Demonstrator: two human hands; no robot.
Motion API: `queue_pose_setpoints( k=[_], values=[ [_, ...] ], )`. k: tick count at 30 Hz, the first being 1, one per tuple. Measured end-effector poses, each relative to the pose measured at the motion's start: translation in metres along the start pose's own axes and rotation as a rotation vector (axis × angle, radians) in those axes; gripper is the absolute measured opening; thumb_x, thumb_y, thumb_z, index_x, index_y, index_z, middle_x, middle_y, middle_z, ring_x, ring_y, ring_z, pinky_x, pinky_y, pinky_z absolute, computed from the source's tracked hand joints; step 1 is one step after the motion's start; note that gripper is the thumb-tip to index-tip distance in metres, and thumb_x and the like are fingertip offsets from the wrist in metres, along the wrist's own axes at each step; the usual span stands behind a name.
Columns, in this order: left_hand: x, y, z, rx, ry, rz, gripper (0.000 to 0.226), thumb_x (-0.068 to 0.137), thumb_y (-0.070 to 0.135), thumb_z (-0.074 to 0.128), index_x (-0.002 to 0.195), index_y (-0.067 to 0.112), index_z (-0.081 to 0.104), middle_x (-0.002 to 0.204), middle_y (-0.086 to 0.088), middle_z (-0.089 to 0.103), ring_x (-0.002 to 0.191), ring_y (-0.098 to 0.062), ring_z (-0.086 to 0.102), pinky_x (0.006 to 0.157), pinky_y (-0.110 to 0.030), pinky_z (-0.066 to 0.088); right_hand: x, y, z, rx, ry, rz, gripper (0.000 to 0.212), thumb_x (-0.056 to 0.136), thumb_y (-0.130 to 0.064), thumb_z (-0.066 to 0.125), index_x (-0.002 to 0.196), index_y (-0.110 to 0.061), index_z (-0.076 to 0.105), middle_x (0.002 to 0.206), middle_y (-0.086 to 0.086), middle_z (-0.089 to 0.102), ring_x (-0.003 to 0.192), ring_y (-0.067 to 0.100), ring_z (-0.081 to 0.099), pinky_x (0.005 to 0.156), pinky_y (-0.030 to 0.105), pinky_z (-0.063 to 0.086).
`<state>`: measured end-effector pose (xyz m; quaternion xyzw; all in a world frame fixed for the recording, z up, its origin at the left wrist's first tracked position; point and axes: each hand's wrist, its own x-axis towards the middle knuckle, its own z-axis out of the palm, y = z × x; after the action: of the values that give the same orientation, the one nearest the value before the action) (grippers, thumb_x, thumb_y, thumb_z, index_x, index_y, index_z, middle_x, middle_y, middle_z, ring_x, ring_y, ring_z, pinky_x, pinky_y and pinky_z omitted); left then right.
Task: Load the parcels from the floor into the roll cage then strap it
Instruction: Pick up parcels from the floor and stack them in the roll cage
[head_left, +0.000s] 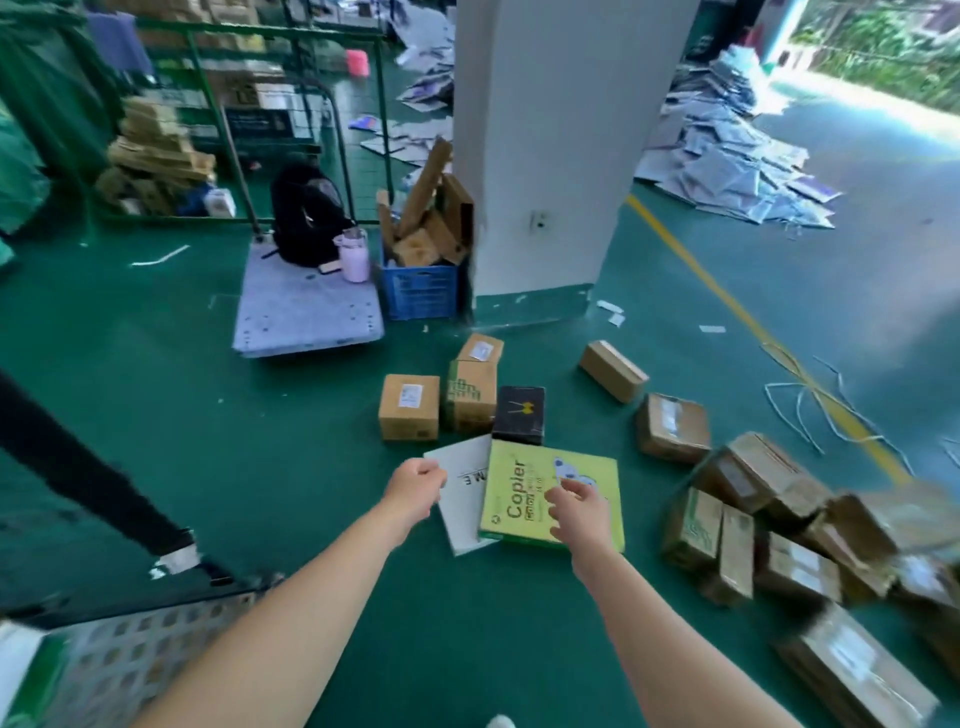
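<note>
L hand (415, 486) curled at white box (467, 519) corner, can't tell if gripping | R hand (576, 512) loose-fingered, empty, over Copier box (506, 467) | we reach w/ both, prob. 2-hand lift | parcels (409, 408) on floor, cage mesh (135, 660) near-left for short carry

The roll cage (130, 660) is blurred and cut off at the bottom left corner. Motion blur smears the brown parcels (857, 525) at the right edge. The green Copier box (524, 499) hides part of the white box (462, 519). Whether the left hand (415, 486) grips that box is unclear.
</note>
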<state>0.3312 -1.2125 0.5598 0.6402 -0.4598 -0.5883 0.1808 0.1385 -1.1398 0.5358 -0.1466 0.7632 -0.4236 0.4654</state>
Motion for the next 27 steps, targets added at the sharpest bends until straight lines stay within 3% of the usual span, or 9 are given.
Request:
queue_pose_setpoints(
  k=[2, 6, 12, 18, 21, 27],
  values=[
    [0.014, 0.005, 0.025, 0.024, -0.014, -0.015, 0.031, 0.097, 0.017, 0.047, 0.128, 0.016, 0.051, 0.11, -0.006, 0.06, 0.093, -0.02, 0.056, 0.074, -0.029, 0.046, 0.019, -0.001, -0.02, 0.006, 0.007, 0.003, 0.044, 0.093, -0.017, 0.06, 0.136, -0.013, 0.053, 0.127, 0.013, 0.061, 0.103, 0.024, 0.058, 0.092, 0.042, 0.049],
    [0.039, 0.02, 0.061, 0.079, -0.038, -0.052, 0.038, 0.098, 0.019, 0.047, 0.135, 0.013, 0.049, 0.113, -0.006, 0.061, 0.097, -0.021, 0.058, 0.083, -0.034, 0.048, 0.047, 0.001, -0.05, 0.031, 0.025, 0.047, 0.043, 0.092, -0.017, 0.06, 0.135, -0.015, 0.053, 0.127, 0.008, 0.06, 0.109, 0.026, 0.061, 0.099, 0.047, 0.05],
    [0.084, 0.043, 0.09, 0.155, -0.083, -0.065, 0.03, 0.097, 0.019, 0.045, 0.126, 0.016, 0.051, 0.103, -0.006, 0.059, 0.088, -0.02, 0.053, 0.07, -0.029, 0.044, 0.084, 0.0, -0.075, 0.074, 0.088, 0.114, 0.043, 0.093, -0.015, 0.06, 0.135, -0.015, 0.053, 0.126, 0.006, 0.061, 0.098, 0.021, 0.061, 0.097, 0.045, 0.052],
    [0.153, 0.069, 0.107, 0.272, -0.153, -0.087, 0.015, 0.099, 0.019, 0.044, 0.113, 0.02, 0.048, 0.102, -0.009, 0.058, 0.087, -0.022, 0.051, 0.07, -0.03, 0.041, 0.131, -0.01, -0.063, 0.166, 0.17, 0.214, 0.038, 0.094, -0.014, 0.061, 0.13, -0.015, 0.053, 0.115, 0.004, 0.061, 0.11, 0.032, 0.061, 0.096, 0.045, 0.053],
    [0.2, 0.089, 0.113, 0.355, -0.229, -0.095, 0.017, 0.1, 0.018, 0.042, 0.114, 0.018, 0.051, 0.107, -0.007, 0.058, 0.093, -0.023, 0.054, 0.078, -0.03, 0.044, 0.167, -0.017, -0.045, 0.235, 0.232, 0.269, 0.033, 0.094, -0.013, 0.06, 0.126, -0.017, 0.055, 0.107, 0.002, 0.061, 0.111, 0.032, 0.061, 0.096, 0.045, 0.053],
    [0.316, 0.123, 0.114, 0.584, -0.371, -0.128, 0.028, 0.099, 0.022, 0.046, 0.126, 0.016, 0.05, 0.121, -0.005, 0.059, 0.109, -0.023, 0.058, 0.098, -0.036, 0.047, 0.242, -0.02, 0.012, 0.404, 0.38, 0.406, 0.045, 0.095, -0.014, 0.061, 0.139, -0.011, 0.049, 0.127, 0.009, 0.056, 0.105, 0.024, 0.059, 0.089, 0.04, 0.052]
  ],
)
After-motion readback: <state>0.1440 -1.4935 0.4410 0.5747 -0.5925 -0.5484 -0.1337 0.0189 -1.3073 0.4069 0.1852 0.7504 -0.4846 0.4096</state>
